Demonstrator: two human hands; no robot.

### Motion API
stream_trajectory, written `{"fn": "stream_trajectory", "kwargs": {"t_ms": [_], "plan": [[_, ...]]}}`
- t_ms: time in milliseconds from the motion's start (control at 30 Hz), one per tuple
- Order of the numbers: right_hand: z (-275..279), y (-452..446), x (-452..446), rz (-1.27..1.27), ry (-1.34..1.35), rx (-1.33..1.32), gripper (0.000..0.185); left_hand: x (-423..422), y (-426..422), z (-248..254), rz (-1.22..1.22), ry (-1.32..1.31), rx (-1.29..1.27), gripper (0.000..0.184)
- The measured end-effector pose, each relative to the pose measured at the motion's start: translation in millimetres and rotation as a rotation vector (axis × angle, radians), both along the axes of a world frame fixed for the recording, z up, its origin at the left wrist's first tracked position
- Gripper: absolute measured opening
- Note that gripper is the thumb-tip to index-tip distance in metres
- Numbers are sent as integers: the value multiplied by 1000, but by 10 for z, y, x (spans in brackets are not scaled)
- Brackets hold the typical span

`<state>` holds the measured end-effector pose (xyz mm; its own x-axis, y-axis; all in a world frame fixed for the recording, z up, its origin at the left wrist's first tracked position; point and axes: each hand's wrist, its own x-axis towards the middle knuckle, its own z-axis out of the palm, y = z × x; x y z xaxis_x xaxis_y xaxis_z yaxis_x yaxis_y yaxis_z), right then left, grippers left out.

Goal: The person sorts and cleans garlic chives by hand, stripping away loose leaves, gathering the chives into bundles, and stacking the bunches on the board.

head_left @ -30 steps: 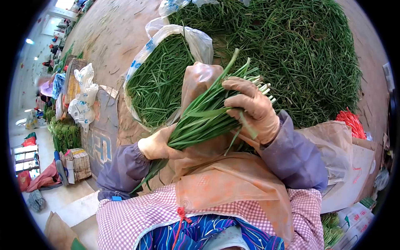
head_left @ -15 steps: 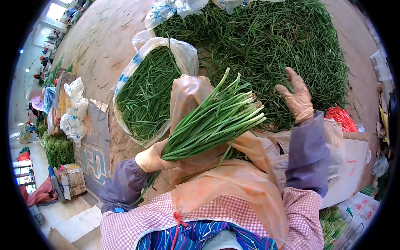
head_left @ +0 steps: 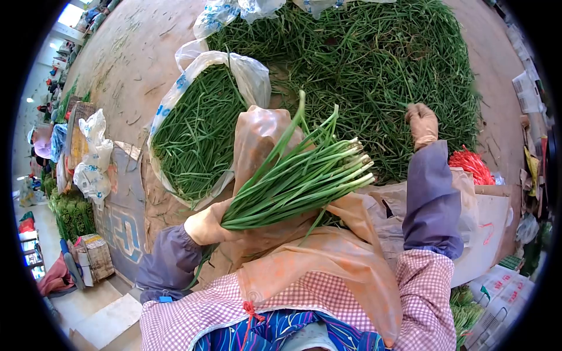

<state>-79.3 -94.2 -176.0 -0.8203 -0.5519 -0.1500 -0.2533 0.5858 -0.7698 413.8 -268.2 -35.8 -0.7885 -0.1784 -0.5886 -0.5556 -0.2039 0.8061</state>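
A bunch of long green stalks [head_left: 293, 181] lies slanted across my lap, its pale root ends pointing right. My gloved left hand [head_left: 208, 224] is closed around the leafy end of it. Out to the right, my gloved right hand [head_left: 422, 124] is over the edge of a big pile of loose green stalks [head_left: 374, 76], with its fingers curled together. A thin green blade shows at those fingertips, too small to make out well. Beside my knee stands a white plastic bag [head_left: 252, 79] full of green leaves [head_left: 196, 134].
Red strips [head_left: 471, 165] lie right of my right forearm, near a white board [head_left: 483, 234]. To the left are a flattened cardboard sheet [head_left: 126, 210], a crumpled plastic bag [head_left: 93, 158], a box [head_left: 96, 257] and green bundles [head_left: 73, 213]. A person [head_left: 41, 140] is at the far left.
My right hand has left the bunch, swung out right with spread fingers, then curled them over the pile. My left hand keeps the bunch. The view has shifted slightly.
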Motion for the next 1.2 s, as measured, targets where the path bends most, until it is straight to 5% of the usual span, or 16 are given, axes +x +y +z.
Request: {"fn": "stream_trajectory", "kwargs": {"t_ms": [167, 233, 267, 333, 400, 433, 533, 967, 1133, 1167, 1200], "plan": [[1044, -343, 1092, 627, -621, -136, 52, -14, -21, 9, -120, -39, -169, 51], [1095, -515, 1228, 971, -657, 38, 58, 34, -49, -41, -165, -9, -142, 57], [1281, -602, 1356, 935, -563, 202, 57, 50, -55, -59, -178, -37, -176, 52], [1254, -645, 1364, 1019, -667, 123, 57, 55, -57, -119, -107, 9, -199, 48], [950, -673, 1338, 971, -673, 15, 49, 59, -96, -182, -47, -69, -128, 51], [675, -649, 1376, 957, -919, -151, 41, 100, -103, -268, -59, -56, -100, 55], [725, -535, 1421, 778, -1013, -251, 25, 46, -136, -270, -21, -42, -21, 56], [404, -288, 1546, 573, -1470, -677, 17, 4, -171, -282, -53, -2, 2, 58], [674, -267, 1487, 348, -1052, -653, 15, -66, -157, -261, -147, 113, -76, 57], [522, -254, 1393, 647, -343, -781, 13, -30, -148, -255, -129, 81, -56, 56], [734, -203, 1403, 308, -1154, -795, 13, -6, -153, -271, -108, 52, -36, 55]]}}
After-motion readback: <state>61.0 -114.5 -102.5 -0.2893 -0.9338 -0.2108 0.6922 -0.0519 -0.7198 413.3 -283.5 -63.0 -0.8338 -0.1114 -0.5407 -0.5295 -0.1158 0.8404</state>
